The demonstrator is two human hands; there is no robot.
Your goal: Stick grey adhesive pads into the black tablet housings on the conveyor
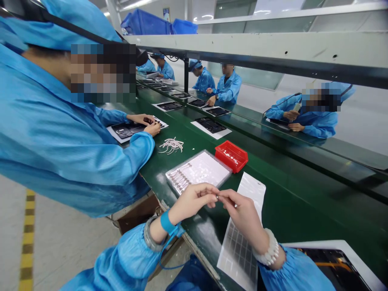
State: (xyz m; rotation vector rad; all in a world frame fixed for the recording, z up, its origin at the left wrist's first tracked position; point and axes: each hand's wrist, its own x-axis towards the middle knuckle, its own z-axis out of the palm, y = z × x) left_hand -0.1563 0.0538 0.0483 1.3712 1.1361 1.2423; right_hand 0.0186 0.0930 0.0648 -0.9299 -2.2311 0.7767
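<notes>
My left hand (197, 200) and my right hand (242, 208) meet fingertip to fingertip above the green bench. Between them is a tiny metallic part (217, 197), pinched by both and too small to identify. A blue wrist strap with a cord circles my left wrist. Just beyond my left hand lies a clear-edged tray (212, 167) with a white surface, holding rows of small round parts with thin leads (180, 178) and some white pieces. A sheet of pale rectangular stickers (235, 244) lies partly beneath my right hand and forearm.
A red bin (238, 161) with small white pieces stands behind the tray. White strips (172, 145) lie loose to its left. An opened tablet-like device (336, 262) is at right; others line the conveyor (212, 125). A co-worker (75, 141) sits close on the left.
</notes>
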